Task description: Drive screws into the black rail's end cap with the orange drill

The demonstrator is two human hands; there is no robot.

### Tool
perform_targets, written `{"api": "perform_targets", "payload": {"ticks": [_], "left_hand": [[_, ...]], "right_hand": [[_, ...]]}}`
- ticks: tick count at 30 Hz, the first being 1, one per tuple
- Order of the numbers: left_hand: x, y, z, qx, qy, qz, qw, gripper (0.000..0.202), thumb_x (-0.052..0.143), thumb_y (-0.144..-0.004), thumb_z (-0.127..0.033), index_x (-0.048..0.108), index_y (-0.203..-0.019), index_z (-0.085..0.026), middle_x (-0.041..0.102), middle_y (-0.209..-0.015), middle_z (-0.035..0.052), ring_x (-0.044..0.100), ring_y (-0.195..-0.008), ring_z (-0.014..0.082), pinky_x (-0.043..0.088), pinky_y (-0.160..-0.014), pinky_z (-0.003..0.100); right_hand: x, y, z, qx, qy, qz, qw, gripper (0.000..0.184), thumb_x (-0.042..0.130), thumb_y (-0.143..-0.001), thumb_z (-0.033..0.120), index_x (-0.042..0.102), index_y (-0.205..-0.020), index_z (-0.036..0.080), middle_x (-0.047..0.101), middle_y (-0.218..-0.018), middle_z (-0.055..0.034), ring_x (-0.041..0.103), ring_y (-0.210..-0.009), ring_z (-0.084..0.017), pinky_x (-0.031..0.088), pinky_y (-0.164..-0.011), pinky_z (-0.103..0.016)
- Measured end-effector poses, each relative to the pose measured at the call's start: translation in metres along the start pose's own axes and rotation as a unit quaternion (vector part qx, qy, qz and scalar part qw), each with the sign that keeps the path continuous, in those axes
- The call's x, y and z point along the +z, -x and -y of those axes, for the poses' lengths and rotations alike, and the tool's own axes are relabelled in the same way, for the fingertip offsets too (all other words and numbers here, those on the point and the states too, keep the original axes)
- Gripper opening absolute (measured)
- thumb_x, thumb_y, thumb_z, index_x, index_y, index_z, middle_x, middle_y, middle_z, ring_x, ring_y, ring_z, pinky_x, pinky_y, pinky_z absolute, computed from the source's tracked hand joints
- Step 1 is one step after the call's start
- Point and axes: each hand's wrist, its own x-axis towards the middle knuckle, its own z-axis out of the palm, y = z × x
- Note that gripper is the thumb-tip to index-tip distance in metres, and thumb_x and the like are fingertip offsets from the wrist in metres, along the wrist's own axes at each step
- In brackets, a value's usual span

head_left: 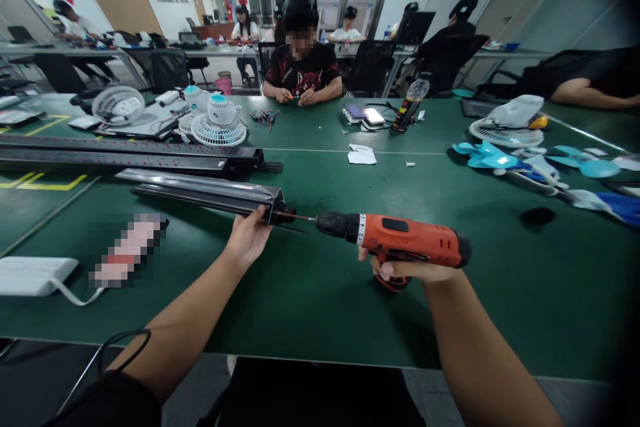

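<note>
My right hand is wrapped round the handle of an orange and black cordless drill. From its chuck a long thin bit points left and meets the end of a long dark metal profile. My left hand grips that end from the near side, with the thumb along its edge. The profile lies slanted on the green table, its far end reaching left. Where exactly the bit's tip sits inside the end is hidden.
More long dark profiles lie behind at left. A white power bank is cabled to a phone. White fan parts, paper, a bottle and blue fan blades stand farther off. A person sits opposite.
</note>
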Motion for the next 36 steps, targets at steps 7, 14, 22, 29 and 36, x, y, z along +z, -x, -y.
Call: {"api": "perform_targets", "payload": {"ticks": [7, 14, 22, 29, 36], "left_hand": [[0.006, 0.006, 0.002, -0.009, -0.004, -0.053, 0.999, 0.040, 0.079, -0.083, 0.001, 0.066, -0.111, -0.025, 0.078, -0.089, -0.0021, 0.075, -0.086, 0.0149, 0.062, -0.083, 0.028], [0.006, 0.006, -0.002, -0.044, -0.064, -0.123, 0.989, 0.019, 0.066, -0.097, -0.007, 0.058, -0.102, -0.024, 0.075, -0.086, -0.0004, 0.072, -0.071, 0.0151, 0.064, -0.072, 0.031], [-0.006, 0.001, 0.003, -0.046, -0.099, -0.124, 0.986, 0.017, 0.067, -0.097, -0.004, 0.061, -0.095, -0.020, 0.076, -0.088, 0.0057, 0.074, -0.078, 0.0188, 0.067, -0.082, 0.041], [-0.017, -0.005, 0.000, -0.080, -0.141, -0.105, 0.981, 0.012, 0.068, -0.098, -0.004, 0.066, -0.102, -0.014, 0.078, -0.099, 0.0136, 0.079, -0.090, 0.0235, 0.064, -0.100, 0.050], [-0.037, -0.017, -0.006, -0.138, -0.126, -0.070, 0.980, 0.013, 0.075, -0.094, -0.006, 0.069, -0.104, -0.012, 0.077, -0.097, 0.0200, 0.081, -0.093, 0.0281, 0.066, -0.100, 0.049]], "right_hand": [[0.003, 0.003, -0.001, 0.040, -0.040, -0.003, 0.998, 0.031, 0.079, -0.094, 0.019, 0.076, -0.125, 0.020, 0.078, -0.096, -0.0075, 0.073, -0.068, -0.016, 0.065, -0.061, -0.029], [0.008, 0.011, -0.002, 0.079, -0.105, -0.042, 0.990, 0.039, 0.082, -0.093, 0.020, 0.072, -0.131, 0.023, 0.078, -0.110, -0.0079, 0.074, -0.066, -0.012, 0.067, -0.063, -0.027], [0.016, 0.021, -0.008, 0.188, -0.232, -0.061, 0.952, 0.033, 0.086, -0.090, 0.034, 0.076, -0.115, 0.015, 0.077, -0.106, -0.0108, 0.068, -0.062, -0.010, 0.065, -0.066, -0.029], [0.029, 0.028, -0.019, 0.226, -0.316, -0.098, 0.916, 0.034, 0.086, -0.087, 0.039, 0.078, -0.109, 0.014, 0.074, -0.095, -0.0082, 0.060, -0.057, -0.009, 0.060, -0.064, -0.028], [0.035, 0.026, -0.022, 0.248, -0.344, -0.134, 0.896, 0.031, 0.086, -0.083, 0.038, 0.077, -0.104, 0.016, 0.072, -0.101, -0.0073, 0.054, -0.054, -0.007, 0.056, -0.062, -0.030]]}}
